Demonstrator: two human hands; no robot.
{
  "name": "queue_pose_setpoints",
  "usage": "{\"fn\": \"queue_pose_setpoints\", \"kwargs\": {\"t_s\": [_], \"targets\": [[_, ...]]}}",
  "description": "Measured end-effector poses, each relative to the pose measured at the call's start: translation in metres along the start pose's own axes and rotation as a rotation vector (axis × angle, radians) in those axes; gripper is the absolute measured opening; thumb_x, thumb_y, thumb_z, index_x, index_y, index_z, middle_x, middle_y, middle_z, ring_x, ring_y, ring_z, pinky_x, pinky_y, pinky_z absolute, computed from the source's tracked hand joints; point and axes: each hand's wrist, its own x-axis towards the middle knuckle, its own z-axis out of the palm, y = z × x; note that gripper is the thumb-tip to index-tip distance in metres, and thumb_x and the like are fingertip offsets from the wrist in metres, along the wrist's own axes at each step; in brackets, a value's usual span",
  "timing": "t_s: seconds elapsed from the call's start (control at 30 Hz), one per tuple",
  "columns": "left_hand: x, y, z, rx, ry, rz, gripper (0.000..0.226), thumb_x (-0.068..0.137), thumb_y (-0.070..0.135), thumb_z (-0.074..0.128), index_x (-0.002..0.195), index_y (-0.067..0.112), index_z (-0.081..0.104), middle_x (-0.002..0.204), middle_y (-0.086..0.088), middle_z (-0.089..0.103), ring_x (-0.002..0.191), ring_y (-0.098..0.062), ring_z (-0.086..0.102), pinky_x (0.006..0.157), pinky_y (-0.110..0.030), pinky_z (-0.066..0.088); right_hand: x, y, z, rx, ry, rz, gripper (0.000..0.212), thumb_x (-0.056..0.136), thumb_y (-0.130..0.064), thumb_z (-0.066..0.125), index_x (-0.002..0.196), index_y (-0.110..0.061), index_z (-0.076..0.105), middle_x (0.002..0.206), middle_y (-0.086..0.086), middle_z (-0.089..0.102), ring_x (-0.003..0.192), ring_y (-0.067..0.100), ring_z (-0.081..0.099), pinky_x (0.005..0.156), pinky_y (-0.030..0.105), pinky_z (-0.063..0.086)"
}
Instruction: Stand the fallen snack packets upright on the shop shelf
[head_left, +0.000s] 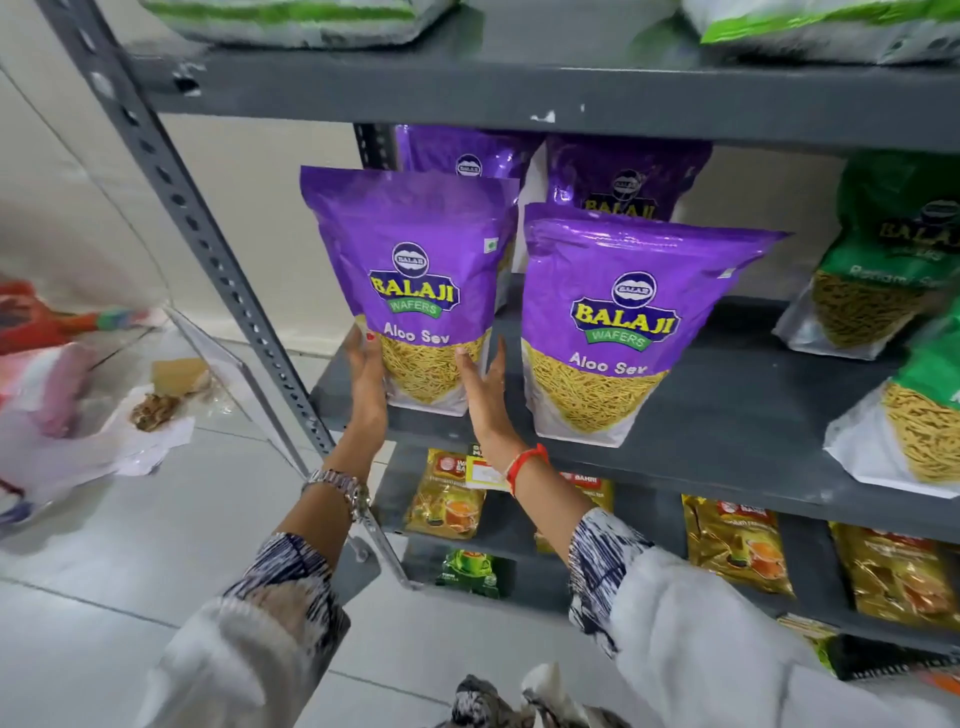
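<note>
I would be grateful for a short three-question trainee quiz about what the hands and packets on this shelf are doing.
1. True or false: both hands touch the left purple Aloo Sev packet.
2. Which wrist wears the red thread? A) left B) right
3. Fill in: the green packets stand to the ____ of the purple ones.

Key: 1 true: the left hand and right hand flank its base. 2 B. 3 right, past the right purple packet.
</note>
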Motion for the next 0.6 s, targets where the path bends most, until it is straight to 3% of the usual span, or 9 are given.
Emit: {"fn": "queue_pose_setpoints", "kwargs": {"t_s": [0.1, 0.17, 0.23, 0.4, 0.6], "targets": [[-0.003, 0.004, 0.0, 0.02, -0.014, 0.016, 0.046, 0.096, 0.036, 0.034, 0.139, 0.025, 0.023, 0.126, 0.002, 0.046, 0.111, -0.014, 0.05, 0.093, -0.033, 0.043, 0.008, 0.007, 0.002, -0.017, -0.031, -0.007, 0.099, 0.067, -0.074, 0.059, 0.146, -0.029, 0.021, 0.15, 0.005, 0.04, 0.134, 0.022, 0.044, 0.111, 0.051, 0.036], [-0.006, 0.004, -0.002, 0.032, -0.001, 0.04, 0.045, 0.096, 0.031, 0.035, 0.139, 0.022, 0.023, 0.123, 0.001, 0.048, 0.102, -0.005, 0.053, 0.086, -0.025, 0.045, 0.008, 0.011, 0.001, -0.021, -0.033, -0.013, 0.102, 0.064, -0.077, 0.059, 0.145, -0.026, 0.023, 0.148, 0.006, 0.043, 0.132, 0.023, 0.046, 0.109, 0.052, 0.038], [-0.007, 0.003, -0.004, 0.029, 0.008, 0.045, 0.045, 0.097, 0.028, 0.035, 0.139, 0.019, 0.022, 0.124, -0.001, 0.047, 0.1, -0.002, 0.053, 0.087, -0.026, 0.044, 0.005, 0.011, 0.003, -0.018, -0.04, -0.013, 0.104, 0.062, -0.08, 0.058, 0.145, -0.027, 0.024, 0.147, 0.005, 0.043, 0.132, 0.023, 0.046, 0.109, 0.053, 0.038], [-0.007, 0.004, -0.006, 0.027, 0.015, 0.032, 0.049, 0.096, 0.029, 0.036, 0.141, 0.016, 0.018, 0.139, -0.012, 0.044, 0.11, -0.015, 0.05, 0.088, -0.029, 0.044, 0.004, 0.013, 0.007, 0.009, -0.038, -0.03, 0.106, 0.057, -0.084, 0.056, 0.142, -0.027, 0.029, 0.139, 0.003, 0.052, 0.125, 0.021, 0.053, 0.106, 0.051, 0.043], [-0.016, 0.008, -0.006, 0.033, 0.029, 0.037, 0.052, 0.096, 0.03, 0.035, 0.142, 0.019, 0.015, 0.147, -0.012, 0.034, 0.121, -0.017, 0.044, 0.1, -0.037, 0.041, -0.007, 0.009, 0.006, 0.019, -0.041, -0.022, 0.105, 0.06, -0.081, 0.058, 0.145, -0.028, 0.024, 0.148, 0.003, 0.041, 0.134, 0.02, 0.043, 0.11, 0.05, 0.038]]}}
